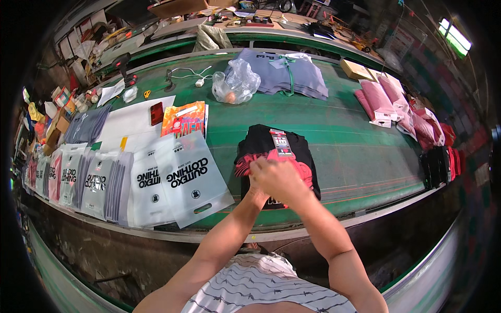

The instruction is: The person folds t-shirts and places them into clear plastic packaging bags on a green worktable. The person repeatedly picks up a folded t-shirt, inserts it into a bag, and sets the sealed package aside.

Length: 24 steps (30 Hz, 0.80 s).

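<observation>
A folded black shirt (pixel 299 148) with a red-pink print lies on the green tabletop in front of me. Near its upper edge sits a hang tag (pixel 281 141) in black, white and red. Over the middle of the shirt, my right hand (pixel 280 178) crosses in front of my left hand (pixel 256 182). Both have curled fingers, close together or touching. Whatever may be between the fingers is hidden, and my right hand is slightly blurred. To the left of the shirt, a translucent printed garment bag (pixel 195 176) with a cut-out handle overlaps another bag (pixel 146 199).
Packed garments (pixel 100 191) stand in a row along the left front edge. A phone (pixel 156 113) and a colourful printed packet (pixel 184 115) lie behind the bags. Further back are a clear plastic bag (pixel 236 80) and stacked grey fabric (pixel 270 78). Pink packs (pixel 377 99) lie right.
</observation>
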### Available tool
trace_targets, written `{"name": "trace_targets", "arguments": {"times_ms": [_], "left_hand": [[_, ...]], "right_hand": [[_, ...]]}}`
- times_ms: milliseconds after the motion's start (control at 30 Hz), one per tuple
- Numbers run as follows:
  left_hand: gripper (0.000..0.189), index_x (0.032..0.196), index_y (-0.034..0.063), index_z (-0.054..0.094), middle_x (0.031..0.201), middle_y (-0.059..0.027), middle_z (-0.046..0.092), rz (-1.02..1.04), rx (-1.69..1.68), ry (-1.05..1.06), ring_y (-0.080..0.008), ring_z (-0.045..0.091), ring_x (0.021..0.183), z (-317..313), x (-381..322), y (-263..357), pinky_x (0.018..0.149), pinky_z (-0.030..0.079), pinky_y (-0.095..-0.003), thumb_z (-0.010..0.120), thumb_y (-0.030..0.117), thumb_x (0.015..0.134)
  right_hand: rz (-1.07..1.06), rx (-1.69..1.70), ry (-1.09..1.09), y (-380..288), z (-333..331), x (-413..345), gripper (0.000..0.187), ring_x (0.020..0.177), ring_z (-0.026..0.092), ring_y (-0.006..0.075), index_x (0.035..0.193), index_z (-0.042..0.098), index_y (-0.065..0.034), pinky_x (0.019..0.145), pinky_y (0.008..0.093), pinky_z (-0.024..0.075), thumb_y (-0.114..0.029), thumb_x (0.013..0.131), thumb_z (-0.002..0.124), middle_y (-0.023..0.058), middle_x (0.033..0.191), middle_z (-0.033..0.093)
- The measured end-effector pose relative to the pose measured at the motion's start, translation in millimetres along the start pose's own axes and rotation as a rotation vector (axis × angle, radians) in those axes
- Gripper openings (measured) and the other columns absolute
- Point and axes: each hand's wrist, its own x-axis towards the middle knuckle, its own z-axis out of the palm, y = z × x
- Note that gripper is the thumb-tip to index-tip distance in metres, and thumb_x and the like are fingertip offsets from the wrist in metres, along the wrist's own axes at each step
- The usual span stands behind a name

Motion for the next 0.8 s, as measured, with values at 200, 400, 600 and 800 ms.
{"name": "trace_targets", "arguments": {"times_ms": [200,400,600,800], "left_hand": [[0.031,0.121,0.0132,0.064,0.117,-0.0056,0.067,-0.037,0.127,0.004,-0.0241,0.062,0.114,9,10,22,0.096,0.052,-0.0422,0.052,0.033,0.101],[0.03,0.12,0.0117,0.065,0.114,-0.006,0.068,-0.062,0.374,0.048,-0.0228,0.063,0.11,18,-18,51,0.093,0.053,-0.0402,0.058,0.03,0.097],[0.03,0.118,0.0102,0.066,0.111,-0.0063,0.069,-0.131,0.57,0.182,-0.0215,0.065,0.106,5,-123,82,0.09,0.055,-0.0382,0.063,0.026,0.093],[0.031,0.117,0.0088,0.067,0.108,-0.0067,0.07,-0.369,1.003,0.259,-0.0202,0.066,0.102,-12,-230,130,0.087,0.057,-0.0362,0.069,0.022,0.089]], "right_hand": [[0.039,0.416,0.089,2,-11,-11,0.023,0.084,0.072,0.0289,0.101,0.068,-0.003,0.071,0.0389,0.0574,-0.021,0.087,0.073,0.0118,0.093,0.07],[1.019,0.979,0.557,82,-15,-40,0.05,0.083,0.067,0.0188,0.098,0.071,0.0013,0.071,0.0345,0.053,-0.045,0.105,0.054,0.0063,0.088,0.07],[0.857,2.498,0.182,34,49,-26,0.09,0.133,0.055,0.0333,0.15,0.043,0.002,0.111,0.0484,0.0451,-0.072,0.101,0.031,0.0194,0.146,0.054],[0.462,1.6,-0.085,-6,66,4,0.104,0.153,0.031,0.0241,0.163,0.02,-0.0026,0.124,0.0327,0.0192,-0.016,0.075,0.073,0.0132,0.17,0.02]]}}
